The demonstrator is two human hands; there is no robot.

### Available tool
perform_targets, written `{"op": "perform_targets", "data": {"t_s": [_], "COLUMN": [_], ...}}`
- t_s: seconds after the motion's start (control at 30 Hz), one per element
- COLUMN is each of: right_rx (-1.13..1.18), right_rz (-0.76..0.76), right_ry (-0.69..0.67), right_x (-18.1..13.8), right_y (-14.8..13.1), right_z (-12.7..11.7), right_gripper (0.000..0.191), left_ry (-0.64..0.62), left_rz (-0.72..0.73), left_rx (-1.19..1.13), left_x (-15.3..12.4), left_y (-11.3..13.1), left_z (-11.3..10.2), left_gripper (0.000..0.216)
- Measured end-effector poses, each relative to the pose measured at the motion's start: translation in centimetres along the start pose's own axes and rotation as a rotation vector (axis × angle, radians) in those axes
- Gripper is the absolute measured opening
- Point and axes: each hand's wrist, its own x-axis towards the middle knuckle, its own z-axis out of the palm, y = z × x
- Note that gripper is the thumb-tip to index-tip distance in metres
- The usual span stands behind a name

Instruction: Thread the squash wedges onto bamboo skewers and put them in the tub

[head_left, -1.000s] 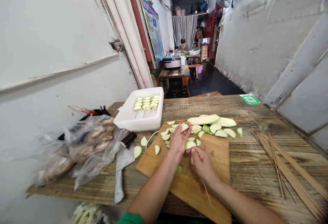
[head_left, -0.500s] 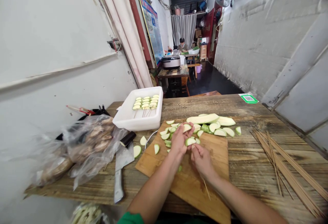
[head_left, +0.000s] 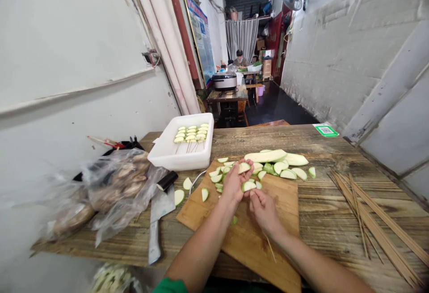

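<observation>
Over the wooden cutting board (head_left: 268,239), my left hand (head_left: 233,180) is closed around pale green-skinned zucchini slices (head_left: 244,167). My right hand (head_left: 263,208) pinches a thin wooden skewer (head_left: 271,249), whose lower end sticks out below the palm. Close to the right fingertips, a half-round zucchini slice (head_left: 248,186) sits on the upper part of the skewer. Loose cut slices (head_left: 217,178) lie on the board around the left hand. Behind them rest long peeled-looking zucchini halves (head_left: 266,155).
A white plastic tray (head_left: 181,163) holds skewered slices. At left are a cleaver (head_left: 156,226), its black-handled neighbour (head_left: 167,180) and plastic bags of brownish food (head_left: 124,181). Bundled skewers (head_left: 375,221) lie at right. A person (head_left: 239,60) sits at a far table.
Both hands stay almost in place, with the slices and skewer held as before. The view has shifted very slightly.
</observation>
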Motion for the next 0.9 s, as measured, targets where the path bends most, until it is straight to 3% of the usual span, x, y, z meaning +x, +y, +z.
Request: {"op": "perform_targets", "data": {"t_s": [0.37,0.77,0.9], "right_rx": [-0.033,-0.091,-0.089], "right_rz": [-0.04,-0.042,-0.024], "right_ry": [0.014,-0.035,-0.031], "right_x": [0.2,-0.3,-0.6], "right_y": [-0.3,-0.9,-1.0], "right_z": [-0.5,-0.4,-0.3], "right_gripper": [0.032,0.032,0.032], "left_ry": [-0.098,-0.107,-0.141], "left_rz": [-0.163,-0.057,-0.127], "left_rx": [0.249,0.043,-0.028], "left_x": [-0.8,0.2,0.5], "left_y": [0.3,0.9,1.5], "left_z": [-0.4,-0.6,-0.8], "left_gripper": [0.021,0.014,0.009]}}
